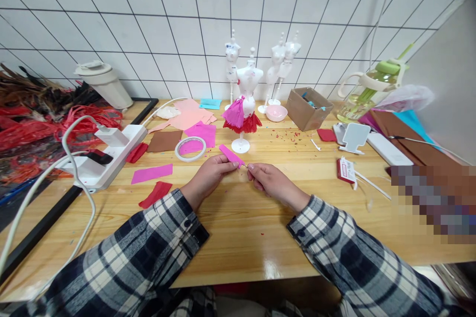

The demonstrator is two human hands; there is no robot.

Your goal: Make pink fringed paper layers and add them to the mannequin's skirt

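Over the middle of the table, my left hand (pixel 214 174) pinches a magenta strip (pixel 229 154), crepe paper or thin cloth by its look. My right hand (pixel 268 181) is closed close beside it, its fingertips on something thin and short at the strip's near end, too small to name. Just behind my hands stands a small white dress-form mannequin (pixel 250 77) on a round base. Around its hips are a red fringed skirt (pixel 253 123) and a magenta fringed piece (pixel 235 112). A loose magenta strip (pixel 152 173) and a red piece (pixel 155 194) lie left of my left hand.
A tape roll (pixel 190 158), a brown sheet (pixel 164 141) and peach sheets (pixel 189 113) lie at left, near a power strip (pixel 104 158). Behind are more mannequins (pixel 232 54), a pink bowl (pixel 276 112) and a cardboard box (pixel 310 109). A phone stand (pixel 354 137) and bottle (pixel 383 84) stand right.
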